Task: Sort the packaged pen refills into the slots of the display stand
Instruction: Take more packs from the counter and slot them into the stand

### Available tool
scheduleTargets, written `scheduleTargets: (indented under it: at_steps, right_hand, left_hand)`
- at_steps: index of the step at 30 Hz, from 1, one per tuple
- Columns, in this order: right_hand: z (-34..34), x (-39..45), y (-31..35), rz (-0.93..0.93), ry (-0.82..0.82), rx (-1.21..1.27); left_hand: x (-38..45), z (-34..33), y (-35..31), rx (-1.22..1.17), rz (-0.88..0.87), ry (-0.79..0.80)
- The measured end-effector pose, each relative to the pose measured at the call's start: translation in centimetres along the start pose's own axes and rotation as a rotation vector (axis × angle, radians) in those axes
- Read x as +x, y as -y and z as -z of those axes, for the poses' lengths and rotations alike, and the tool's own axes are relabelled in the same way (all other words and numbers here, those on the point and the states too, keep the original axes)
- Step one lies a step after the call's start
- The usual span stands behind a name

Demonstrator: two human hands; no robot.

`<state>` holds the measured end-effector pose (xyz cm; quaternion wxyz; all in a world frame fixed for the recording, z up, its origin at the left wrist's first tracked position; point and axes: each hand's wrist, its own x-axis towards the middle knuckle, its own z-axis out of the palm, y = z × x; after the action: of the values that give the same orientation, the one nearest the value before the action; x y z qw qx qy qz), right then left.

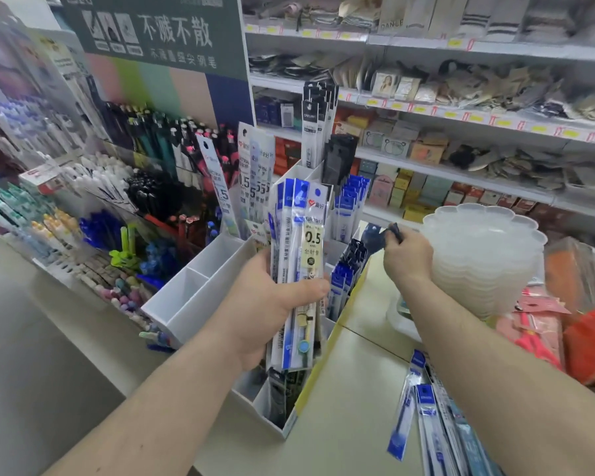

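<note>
Display stand (200, 297): we see a white stand with tiered slots in the middle of the scene; its left slots sit bare, the far and right ones hold upright refill packs.
Counter (351, 389): pale surface at the near right, touching the stand's right edge.
Bundle of refill packs (301, 255): we hold it upright over the stand's middle; its front pack reads 0.5.
Left hand (272, 297): we wrap fingers and thumb around the bundle's lower half.
Right hand (407, 255): we reach to the right of the bundle, pinching a dark blue pack (380, 237) by its top, just above the stand's right slots.
Loose refill packs (426, 417): they lie flat on the counter, near and right, below our right forearm, well apart from both hands.
</note>
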<state>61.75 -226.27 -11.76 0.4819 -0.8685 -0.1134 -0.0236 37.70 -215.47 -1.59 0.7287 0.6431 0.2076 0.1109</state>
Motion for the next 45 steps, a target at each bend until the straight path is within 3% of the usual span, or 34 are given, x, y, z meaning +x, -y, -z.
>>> scheduleTargets:
  at_steps: [6, 10, 15, 21, 27, 32, 36, 39, 45]
  right_hand:
    - [-2.9, 1.3, 0.1, -0.155, 0.129, -0.126]
    - [-3.6, 1.5, -0.7, -0.386, 0.148, 0.050]
    - [-2.6, 1.7, -0.8, -0.448, 0.135, 0.037]
    - [1.3, -3.7, 3.4, -0.296, 0.043, 0.257]
    - [6.6, -13.6, 8.5, -0.246, 0.233, 0.636]
    - [7.6, -16.3, 9.3, -0.125, 0.326, 0.515]
    - [8.1, -16.7, 8.6, -0.174, 0.364, 0.579]
    - [8.2, -17.1, 7.7, -0.201, 0.382, 0.605]
    - [8.4, -16.9, 6.5, -0.250, 0.319, 0.680]
  left_hand:
    - [1.3, 2.0, -0.1, -0.024, -0.001, 0.089]
    - [1.6, 3.1, -0.3, 0.008, -0.013, 0.141]
    - [1.6, 3.3, 0.0, 0.021, 0.000, 0.168]
    - [1.4, 2.2, 0.3, 0.023, 0.056, 0.238]
    - [1.3, -0.2, 1.4, 0.022, 0.073, 0.262]
    - [0.8, -1.9, 2.7, 0.047, 0.074, 0.311]
    - [0.2, -1.6, 3.4, -0.048, 0.181, 0.383]
    - [-0.6, -1.4, 3.6, -0.116, 0.266, 0.343]
    - [-1.6, -0.9, 3.4, -0.069, 0.234, 0.143]
